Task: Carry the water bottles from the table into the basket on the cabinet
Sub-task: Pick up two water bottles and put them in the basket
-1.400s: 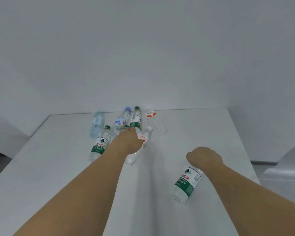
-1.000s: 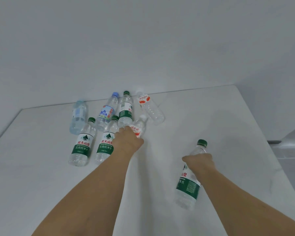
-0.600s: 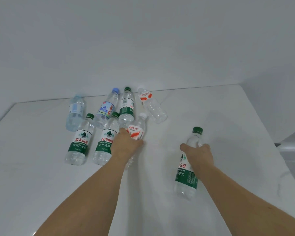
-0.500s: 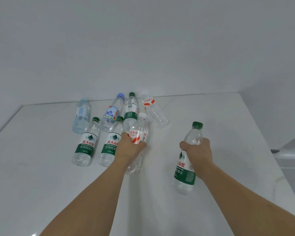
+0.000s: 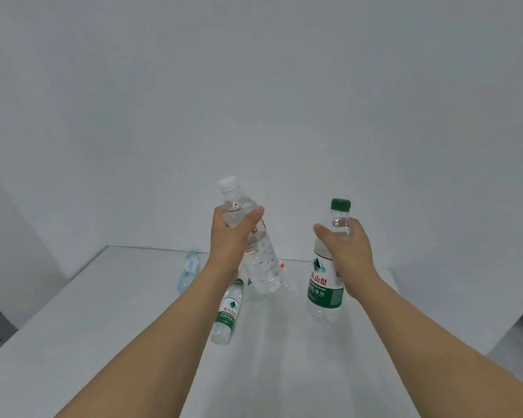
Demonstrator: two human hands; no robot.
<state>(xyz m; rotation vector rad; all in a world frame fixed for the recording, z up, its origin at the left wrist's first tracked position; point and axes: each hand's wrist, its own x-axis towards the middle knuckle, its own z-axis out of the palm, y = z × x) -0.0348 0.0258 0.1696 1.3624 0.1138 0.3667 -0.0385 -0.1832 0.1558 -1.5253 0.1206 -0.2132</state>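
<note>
**Two bottles up, more on the table**

I see my left hand point(image 5: 234, 233) wrapped tight around a clear bottle with a white cap point(image 5: 251, 239), tipped a bit. My right hand point(image 5: 346, 251) grips a green-cap bottle point(image 5: 326, 285), standing straight. Both are up in the air over the white table point(image 5: 103, 312). I count two more lying there: one green-label bottle point(image 5: 227, 312) and one pale blue bottle point(image 5: 188, 270) (others may hide behind my arm).

We hold a white-capped bottle point(image 5: 252, 239) in the left hand point(image 5: 230, 233) and a green-capped bottle point(image 5: 329, 267) in the right hand point(image 5: 346, 248), both above the counter point(image 5: 118, 312).
</note>
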